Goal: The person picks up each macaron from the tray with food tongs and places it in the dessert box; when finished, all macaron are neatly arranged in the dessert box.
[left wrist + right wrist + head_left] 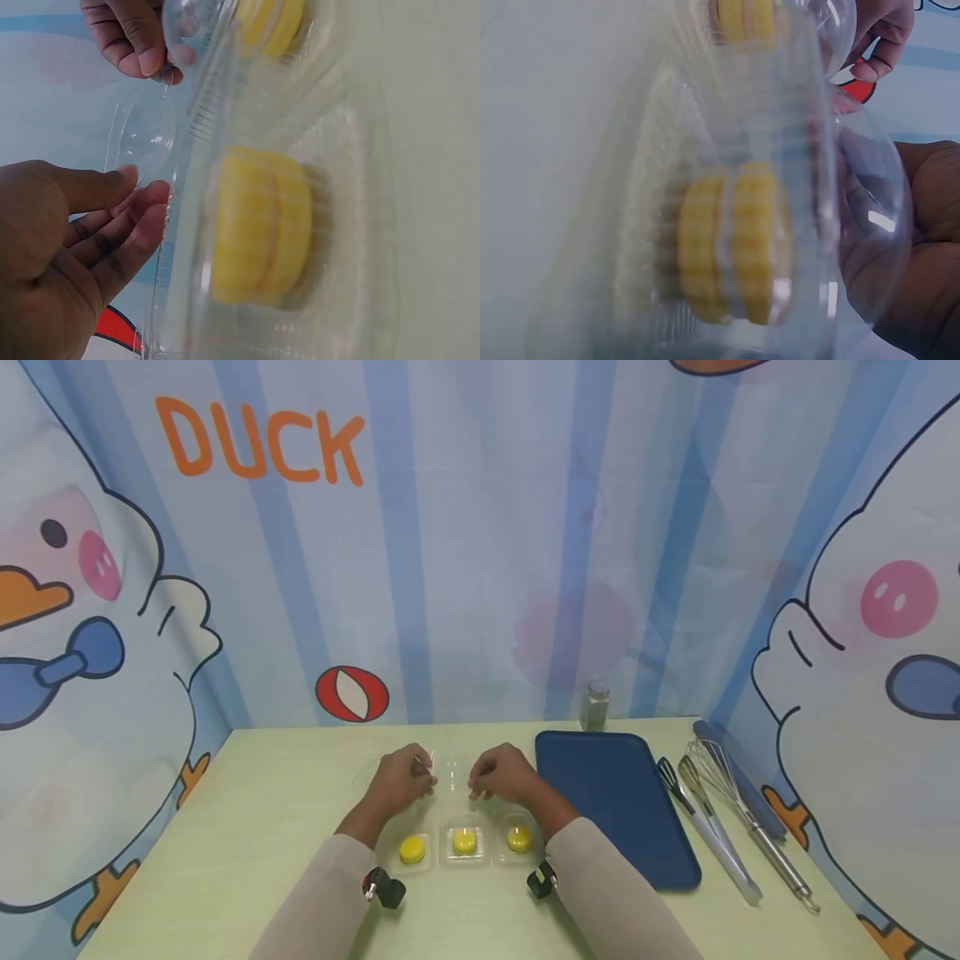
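Three clear plastic boxes stand in a row, each with a yellow macaron: the left macaron [412, 849], the middle macaron [465, 841] and the right macaron [519, 838]. Behind them a thin clear domed lid [144, 139] shows between my hands. My left hand [401, 781] pinches its edge between thumb and fingertips. On the opposite side my right hand [504, 775] pinches the lid with thumb and forefinger. Domed tops rise over the middle and right boxes; over the left box no dome shows. The lid's full outline is hard to make out.
To the right lies a dark blue tray [615, 810]. Beyond it are a small whisk [678, 789], metal tongs [716, 827], a large whisk [757, 831] and a grey-blue bar-like thing [742, 781]. A glass shaker [595, 706] stands at the table's back edge, before the curtain.
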`<state>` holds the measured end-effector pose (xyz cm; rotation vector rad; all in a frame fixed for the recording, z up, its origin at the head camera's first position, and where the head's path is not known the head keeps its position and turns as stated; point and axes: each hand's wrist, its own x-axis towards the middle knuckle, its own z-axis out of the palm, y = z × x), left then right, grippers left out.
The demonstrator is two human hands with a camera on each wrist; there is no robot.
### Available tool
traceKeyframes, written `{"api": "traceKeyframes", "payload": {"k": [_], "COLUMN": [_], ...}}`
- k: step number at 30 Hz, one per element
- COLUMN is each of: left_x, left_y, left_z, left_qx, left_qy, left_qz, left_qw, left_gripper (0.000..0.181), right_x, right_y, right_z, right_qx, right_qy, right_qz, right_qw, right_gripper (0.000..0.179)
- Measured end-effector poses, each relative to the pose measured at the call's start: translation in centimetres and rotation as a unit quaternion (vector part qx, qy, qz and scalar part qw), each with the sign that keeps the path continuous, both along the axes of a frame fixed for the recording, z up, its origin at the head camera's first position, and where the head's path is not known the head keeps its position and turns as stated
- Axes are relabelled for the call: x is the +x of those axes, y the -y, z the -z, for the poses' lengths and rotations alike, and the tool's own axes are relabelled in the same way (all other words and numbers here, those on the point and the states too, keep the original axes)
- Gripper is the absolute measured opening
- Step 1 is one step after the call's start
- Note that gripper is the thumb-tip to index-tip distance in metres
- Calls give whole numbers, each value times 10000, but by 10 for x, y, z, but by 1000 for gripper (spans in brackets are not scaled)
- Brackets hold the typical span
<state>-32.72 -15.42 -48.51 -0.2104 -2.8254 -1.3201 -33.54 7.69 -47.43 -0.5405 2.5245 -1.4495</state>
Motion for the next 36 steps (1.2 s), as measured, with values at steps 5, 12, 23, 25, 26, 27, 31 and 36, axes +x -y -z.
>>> {"api": "traceKeyframes", "payload": {"k": [5, 12, 23, 25, 26, 27, 31, 36], "left_x": [2, 8, 15, 15, 15, 15, 16, 18], "left_y": [0, 2, 6, 7, 7, 7, 9, 13], "left_z": [-2, -2, 1, 3, 4, 5, 4, 0], "left_qx": [104, 302, 339, 254, 223, 201, 229, 259], "left_qy": [303, 406, 100, 35, 3, -38, -122, -57], "left_qz": [-18, 298, 528, 523, 519, 524, 521, 534], "left_qw": [9995, 9983, 9980, 9983, 9984, 9984, 9983, 9982], "left_gripper": [52, 67, 33, 33, 35, 37, 43, 48], "right_x": [1, 3, 8, 7, 7, 7, 7, 7], "right_y": [-2, -5, -6, -6, -5, -5, -5, -5], "right_z": [1, 2, 2, 2, 2, 2, 2, 3], "right_qx": [-366, -350, -269, -220, -186, -148, -98, -208], "right_qy": [193, 242, 113, 126, 119, 138, 154, 183], "right_qz": [-98, -150, -455, -464, -470, -447, -391, -373], "right_qw": [9991, 9990, 9985, 9986, 9986, 9988, 9991, 9989], "right_gripper": [16, 48, 32, 36, 40, 43, 54, 58]}}
